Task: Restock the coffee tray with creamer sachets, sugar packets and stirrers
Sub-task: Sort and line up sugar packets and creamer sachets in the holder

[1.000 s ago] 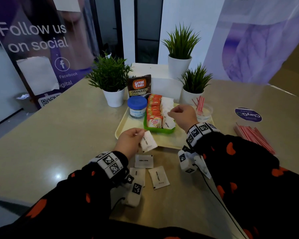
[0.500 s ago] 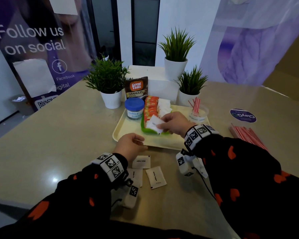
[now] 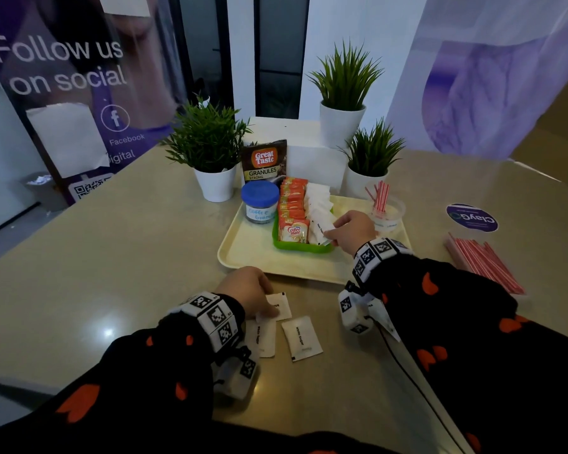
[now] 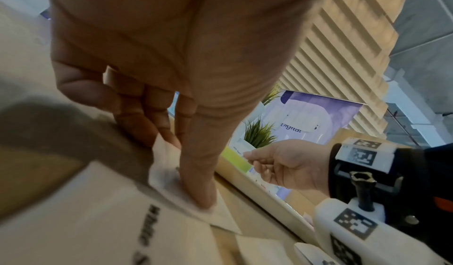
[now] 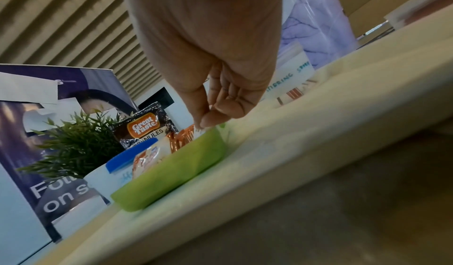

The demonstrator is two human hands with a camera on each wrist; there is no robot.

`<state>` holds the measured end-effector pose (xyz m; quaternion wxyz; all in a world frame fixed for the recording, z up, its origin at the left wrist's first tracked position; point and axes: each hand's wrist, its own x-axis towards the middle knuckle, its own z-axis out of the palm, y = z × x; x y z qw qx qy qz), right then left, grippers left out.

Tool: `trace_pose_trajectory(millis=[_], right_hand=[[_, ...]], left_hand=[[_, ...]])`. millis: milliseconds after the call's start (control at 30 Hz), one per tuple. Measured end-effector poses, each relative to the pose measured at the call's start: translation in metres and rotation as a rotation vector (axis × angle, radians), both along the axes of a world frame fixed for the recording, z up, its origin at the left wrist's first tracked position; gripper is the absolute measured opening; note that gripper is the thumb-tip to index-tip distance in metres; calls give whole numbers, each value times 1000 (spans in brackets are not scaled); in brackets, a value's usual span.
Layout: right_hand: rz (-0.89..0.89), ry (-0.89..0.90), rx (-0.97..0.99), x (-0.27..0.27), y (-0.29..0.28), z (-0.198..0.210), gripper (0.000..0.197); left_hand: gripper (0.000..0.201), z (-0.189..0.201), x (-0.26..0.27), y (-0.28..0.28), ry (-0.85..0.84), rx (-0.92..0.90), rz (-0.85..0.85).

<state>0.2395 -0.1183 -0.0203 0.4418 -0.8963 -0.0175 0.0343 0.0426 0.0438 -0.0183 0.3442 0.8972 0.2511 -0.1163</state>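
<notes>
Pinching a white sugar packet by its edge, the right hand slots it into the green bin on the tray. The left hand pins another packet on the table under its fingertips; these packets look light, soft and flat, best lifted at a corner.

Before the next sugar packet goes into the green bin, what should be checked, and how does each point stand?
1. Right hand pinches a sugar packet over the green bin: ok.
2. Packet released into the white row: not ok, not yet let go.
3. Left hand has its fingers on the next packet on the table: ok.
4. That packet lifted: not ok, it lies flat.
5. Room left in the bin: cannot tell.
6. Loose stirrers beside the tray loaded: not ok.
</notes>
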Motion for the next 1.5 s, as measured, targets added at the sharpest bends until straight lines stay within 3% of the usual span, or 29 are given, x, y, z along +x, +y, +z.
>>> trace_pose_trajectory(millis=[200, 333, 433, 533, 667, 833, 967, 1133, 1233, 1400, 1500], right_hand=[[-3, -68, 11, -13, -4, 4, 36], [226, -101, 78, -34, 6, 9, 38], [441, 8, 179, -51, 11, 12, 31], [633, 152, 109, -65, 13, 16, 33], [705, 254, 48, -69, 14, 17, 29], [600, 214, 123, -66, 16, 17, 20], [348, 124, 243, -50, 15, 19, 14], [34, 44, 377, -24, 8, 21, 10], [-29, -15, 276, -15, 5, 17, 13], [16, -118, 5, -8, 5, 8, 18], [20, -98, -34, -8, 5, 5, 26]], left_hand=[[26, 2, 1, 1, -34, -60, 25], [10, 1, 2, 3, -172, -156, 51], [12, 1, 4, -1, -287, -271, 112], [17, 6, 3, -7, -359, -403, 146], [22, 12, 5, -11, -380, -556, 230], [24, 8, 6, -5, -335, -453, 263], [41, 5, 3, 3, -20, -82, 46], [64, 16, -6, 1, 224, 69, -96], [67, 21, -5, 1, 290, 99, -159], [49, 23, -3, 6, 296, 70, -178], [39, 20, -1, 7, 276, 91, -175]])
